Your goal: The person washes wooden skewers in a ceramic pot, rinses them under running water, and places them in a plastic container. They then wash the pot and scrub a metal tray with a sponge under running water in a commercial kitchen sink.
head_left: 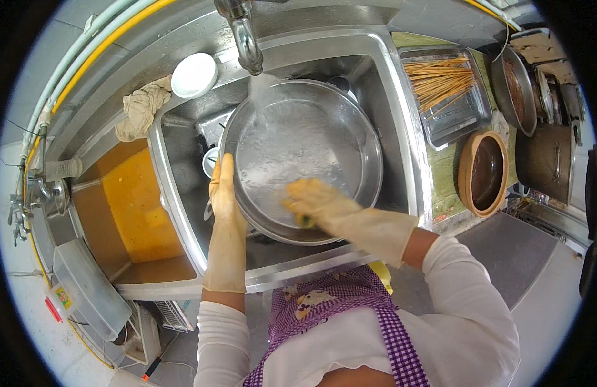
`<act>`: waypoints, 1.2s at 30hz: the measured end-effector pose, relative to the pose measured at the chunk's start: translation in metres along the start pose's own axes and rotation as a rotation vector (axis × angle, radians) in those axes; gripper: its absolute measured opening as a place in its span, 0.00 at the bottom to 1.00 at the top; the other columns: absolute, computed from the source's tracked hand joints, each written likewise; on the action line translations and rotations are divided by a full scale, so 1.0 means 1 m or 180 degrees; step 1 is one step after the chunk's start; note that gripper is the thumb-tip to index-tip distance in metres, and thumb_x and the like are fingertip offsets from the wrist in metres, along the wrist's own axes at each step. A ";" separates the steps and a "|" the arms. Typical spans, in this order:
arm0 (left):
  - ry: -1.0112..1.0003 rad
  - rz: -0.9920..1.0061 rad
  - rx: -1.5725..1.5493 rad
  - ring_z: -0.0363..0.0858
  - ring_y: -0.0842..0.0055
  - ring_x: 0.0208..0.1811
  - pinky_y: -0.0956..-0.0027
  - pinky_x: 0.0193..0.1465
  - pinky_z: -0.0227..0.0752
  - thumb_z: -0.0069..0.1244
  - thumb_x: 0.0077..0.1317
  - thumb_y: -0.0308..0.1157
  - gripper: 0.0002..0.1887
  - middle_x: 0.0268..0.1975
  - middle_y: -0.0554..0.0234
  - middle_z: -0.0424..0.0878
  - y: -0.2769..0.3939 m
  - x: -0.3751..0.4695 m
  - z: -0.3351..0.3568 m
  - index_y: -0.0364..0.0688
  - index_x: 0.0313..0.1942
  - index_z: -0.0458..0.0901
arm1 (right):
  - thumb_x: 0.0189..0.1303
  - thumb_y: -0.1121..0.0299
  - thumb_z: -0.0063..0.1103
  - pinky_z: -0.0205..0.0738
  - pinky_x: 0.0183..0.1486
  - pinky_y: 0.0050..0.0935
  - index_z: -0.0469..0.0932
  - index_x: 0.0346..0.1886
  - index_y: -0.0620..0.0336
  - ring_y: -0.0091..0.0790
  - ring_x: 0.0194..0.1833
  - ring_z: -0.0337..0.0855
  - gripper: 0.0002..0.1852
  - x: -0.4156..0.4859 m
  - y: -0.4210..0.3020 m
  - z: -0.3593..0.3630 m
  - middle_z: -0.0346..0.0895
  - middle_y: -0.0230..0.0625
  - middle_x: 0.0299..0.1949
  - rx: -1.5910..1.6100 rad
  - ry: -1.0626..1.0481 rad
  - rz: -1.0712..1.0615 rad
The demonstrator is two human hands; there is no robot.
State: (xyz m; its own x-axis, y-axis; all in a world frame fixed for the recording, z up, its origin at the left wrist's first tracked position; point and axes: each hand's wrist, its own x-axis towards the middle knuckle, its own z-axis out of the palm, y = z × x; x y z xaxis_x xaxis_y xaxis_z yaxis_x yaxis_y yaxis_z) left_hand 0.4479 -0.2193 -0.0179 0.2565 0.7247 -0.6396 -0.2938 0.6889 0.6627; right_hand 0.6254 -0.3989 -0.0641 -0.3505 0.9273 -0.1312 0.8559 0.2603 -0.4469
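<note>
A large round stainless steel basin [298,145] rests tilted in the sink, water from the tap [250,55] pouring into it. My left hand [225,193], in a pale yellow rubber glove, holds the basin at its left rim, fingers straight along the outside. My right hand [320,203], gloved alike and blurred by motion, presses a small yellow-and-dark scrubbing sponge [306,221] against the basin's near inner side. The sponge is mostly hidden under the fingers. Beneath the basin, partly covered, are a small white bowl [211,161] and a metal tray [214,126].
On the sink's back ledge sit a white bowl [194,75] and a crumpled cloth [143,111]. Orange-brown liquid [141,208] fills the left sink. To the right are a tray [453,128] of wooden skewers [441,82], a clay pot [465,179] and a large metal pot [543,159].
</note>
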 end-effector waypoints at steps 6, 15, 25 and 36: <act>0.0398 -0.0064 0.0362 0.88 0.71 0.55 0.62 0.59 0.83 0.58 0.80 0.44 0.20 0.58 0.64 0.90 0.004 0.001 0.010 0.46 0.65 0.85 | 0.81 0.69 0.49 0.71 0.73 0.43 0.79 0.66 0.50 0.48 0.66 0.79 0.17 0.012 0.131 0.017 0.76 0.46 0.68 -0.0602 0.1445 0.2319; 0.0765 -0.0147 0.0632 0.84 0.66 0.63 0.63 0.69 0.76 0.45 0.81 0.64 0.39 0.66 0.58 0.85 0.001 0.013 -0.006 0.34 0.70 0.79 | 0.80 0.54 0.46 0.52 0.84 0.51 0.62 0.80 0.72 0.56 0.79 0.63 0.35 0.242 0.102 0.009 0.63 0.58 0.80 0.1802 0.3026 0.2219; 0.0191 -0.0050 0.0658 0.87 0.67 0.52 0.62 0.59 0.82 0.62 0.73 0.32 0.22 0.55 0.59 0.90 0.001 0.026 -0.027 0.43 0.66 0.84 | 0.83 0.60 0.52 0.74 0.74 0.49 0.64 0.81 0.64 0.55 0.70 0.78 0.30 0.123 -0.090 0.026 0.77 0.54 0.70 0.2078 0.0892 0.0727; -0.0430 -0.0294 0.0696 0.92 0.63 0.46 0.58 0.49 0.91 0.51 0.75 0.20 0.25 0.53 0.55 0.91 0.021 0.046 -0.001 0.45 0.71 0.79 | 0.67 0.64 0.71 0.69 0.73 0.43 0.77 0.72 0.56 0.45 0.59 0.83 0.30 -0.094 0.040 -0.068 0.83 0.39 0.64 0.0053 -0.1255 0.0363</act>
State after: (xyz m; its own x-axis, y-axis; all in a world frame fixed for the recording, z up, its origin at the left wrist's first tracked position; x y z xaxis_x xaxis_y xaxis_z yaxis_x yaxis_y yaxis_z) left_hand 0.4530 -0.1714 -0.0338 0.3977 0.6444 -0.6531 -0.0614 0.7290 0.6818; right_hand 0.7180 -0.4571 -0.0089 -0.3755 0.7749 -0.5085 0.8926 0.1545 -0.4236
